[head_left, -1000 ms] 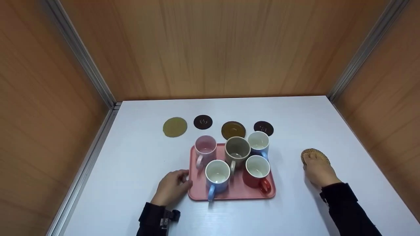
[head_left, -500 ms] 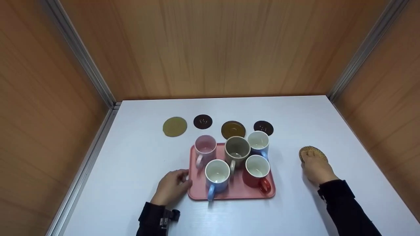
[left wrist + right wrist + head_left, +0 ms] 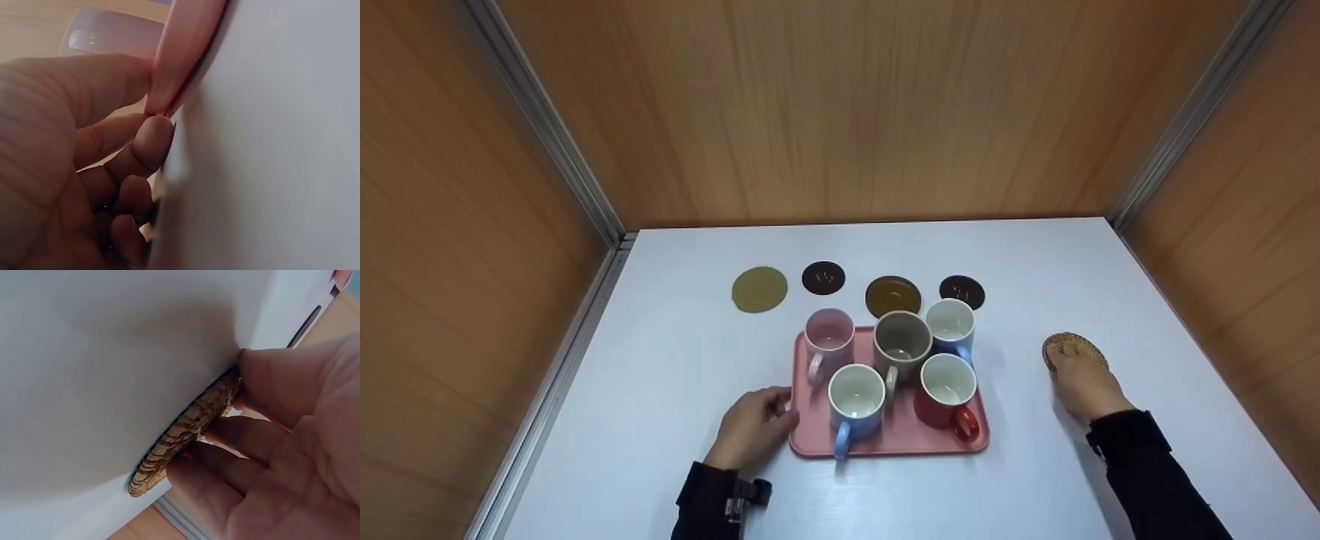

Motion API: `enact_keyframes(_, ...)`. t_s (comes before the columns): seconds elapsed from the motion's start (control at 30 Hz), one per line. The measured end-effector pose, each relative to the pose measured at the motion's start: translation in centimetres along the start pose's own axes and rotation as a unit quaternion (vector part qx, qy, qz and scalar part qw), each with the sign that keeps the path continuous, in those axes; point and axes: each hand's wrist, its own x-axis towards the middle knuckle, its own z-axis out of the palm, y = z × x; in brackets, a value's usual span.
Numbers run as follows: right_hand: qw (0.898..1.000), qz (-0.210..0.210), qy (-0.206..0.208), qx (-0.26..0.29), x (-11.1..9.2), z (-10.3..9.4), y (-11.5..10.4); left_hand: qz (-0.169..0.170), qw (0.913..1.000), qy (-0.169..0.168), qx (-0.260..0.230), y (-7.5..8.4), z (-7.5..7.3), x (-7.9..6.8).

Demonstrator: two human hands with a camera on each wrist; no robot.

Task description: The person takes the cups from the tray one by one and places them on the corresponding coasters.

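Note:
In the head view, a pink tray (image 3: 900, 442) carries several mugs: a pink mug (image 3: 830, 339), an olive-grey mug (image 3: 902, 346), a red mug (image 3: 947, 397) and light blue ones such as the front mug (image 3: 858, 401). My left hand (image 3: 751, 429) pinches the tray's left edge; in the left wrist view the thumb lies on the rim, the index finger by its outer side. On the right, my right hand (image 3: 1084, 386) holds a round woven coaster (image 3: 183, 439) flat at the table, thumb at one edge and fingertips over its top.
Behind the tray lies a row of round coasters: an olive one (image 3: 760, 289), a dark one (image 3: 823, 278), a brown one (image 3: 893, 297) and another dark one (image 3: 962, 292). Wood panels (image 3: 855, 112) enclose the white table (image 3: 622, 360) at the back and sides.
My right hand has slid the woven coaster slightly left and away from me, mostly in the first half second. My left hand, the tray and the mugs stay put.

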Motion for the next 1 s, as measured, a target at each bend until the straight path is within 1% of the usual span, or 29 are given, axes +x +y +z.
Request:
enact_keyframes(0.2, 1.000, 0.004, -0.007, 0.002, 0.05, -0.01, 0.04, -0.009, 1.0000, 0.001, -0.001, 0.08, -0.01, 0.02)
enact_keyframes(0.43, 1.000, 0.007, -0.009, 0.013, 0.01, 0.02, 0.02, 0.000, 1.0000, 0.003, 0.004, 0.16, -0.04, 0.00)
enact_keyframes(0.67, 1.000, 0.005, -0.003, 0.007, 0.13, 0.15, 0.05, -0.011, 0.9999, -0.003, 0.002, 0.11, 0.01, 0.01)
enact_keyframes(0.8, 1.000, -0.001, 0.007, 0.002, 0.16, 0.26, 0.02, -0.005, 1.0000, 0.000, 0.001, 0.00, 0.05, 0.00)
enact_keyframes(1.0, 1.000, -0.004, 0.013, -0.003, 0.15, 0.27, -0.03, 0.014, 0.9998, 0.010, 0.004, -0.16, 0.13, 0.03)
